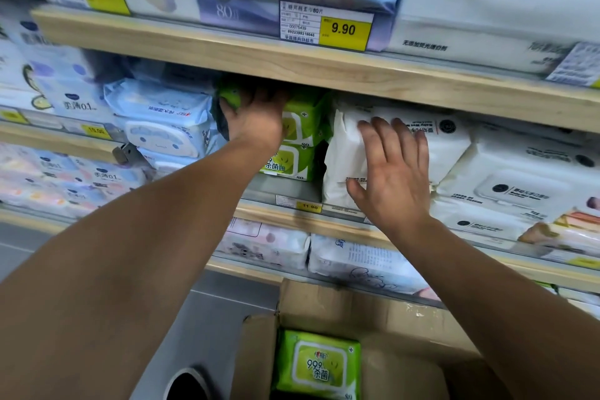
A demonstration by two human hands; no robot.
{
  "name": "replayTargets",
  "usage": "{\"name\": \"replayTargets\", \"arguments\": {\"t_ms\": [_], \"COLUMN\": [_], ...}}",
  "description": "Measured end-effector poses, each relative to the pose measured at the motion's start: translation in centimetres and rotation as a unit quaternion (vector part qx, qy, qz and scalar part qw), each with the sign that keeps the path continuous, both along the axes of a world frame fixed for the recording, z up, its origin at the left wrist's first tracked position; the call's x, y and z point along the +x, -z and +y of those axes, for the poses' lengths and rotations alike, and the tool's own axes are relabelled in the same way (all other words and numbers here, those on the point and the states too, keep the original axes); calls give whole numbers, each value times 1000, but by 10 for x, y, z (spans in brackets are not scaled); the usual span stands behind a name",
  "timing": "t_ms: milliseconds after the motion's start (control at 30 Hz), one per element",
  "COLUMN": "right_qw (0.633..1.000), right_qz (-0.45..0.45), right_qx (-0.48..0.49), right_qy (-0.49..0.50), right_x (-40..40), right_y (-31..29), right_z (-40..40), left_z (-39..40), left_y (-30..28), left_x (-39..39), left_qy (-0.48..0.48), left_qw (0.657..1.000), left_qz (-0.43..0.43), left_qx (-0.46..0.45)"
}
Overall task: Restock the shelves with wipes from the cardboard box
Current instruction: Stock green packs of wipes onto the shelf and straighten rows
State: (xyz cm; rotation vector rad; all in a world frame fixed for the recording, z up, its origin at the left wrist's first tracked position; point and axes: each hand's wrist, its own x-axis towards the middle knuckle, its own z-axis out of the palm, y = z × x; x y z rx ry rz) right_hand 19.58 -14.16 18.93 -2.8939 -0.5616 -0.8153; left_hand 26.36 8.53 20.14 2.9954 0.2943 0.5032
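Observation:
My left hand (256, 117) reaches under the upper wooden shelf and grips a green wipes pack (231, 94) at the top of the green stack. Two more green packs (300, 146) sit stacked below it on the middle shelf. My right hand (394, 172) presses flat with straight fingers against a white wipes pack (344, 152) just right of the green stack. Down at the bottom, an open cardboard box (328, 305) holds another green wipes pack (319, 365).
Blue and white wipes packs (159, 117) fill the shelf to the left, white packs (506, 178) to the right. The upper wooden shelf edge (292, 58) carries a yellow 9.90 price tag (344, 29). More packs lie on the lower shelf (363, 260).

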Motion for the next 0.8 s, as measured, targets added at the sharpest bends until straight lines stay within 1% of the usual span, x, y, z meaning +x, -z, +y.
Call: {"name": "replayTargets", "arguments": {"t_ms": [100, 267, 467, 567, 667, 800], "right_qw": [1000, 999, 998, 996, 993, 984], "right_qz": [10, 35, 63, 85, 115, 173], "right_qx": [-5, -21, -3, 5, 14, 12], "right_qy": [1, 8, 0, -12, -30, -40], "right_x": [-1, -9, -37, -61, -91, -130], "right_y": [-2, -11, -22, -20, -10, 21], "right_z": [1, 2, -3, -12, -22, -39], "left_z": [-1, -3, -15, -24, -40, -62], "left_y": [0, -3, -2, 2, 13, 39], "left_x": [-3, -31, -77, -108, -145, -191], "left_qy": [3, 16, 68, 85, 125, 168], "left_qw": [1000, 997, 994, 994, 991, 985], "left_qz": [-6, -79, -84, -58, -43, -16], "left_qx": [3, 11, -5, -35, -27, -20]}}
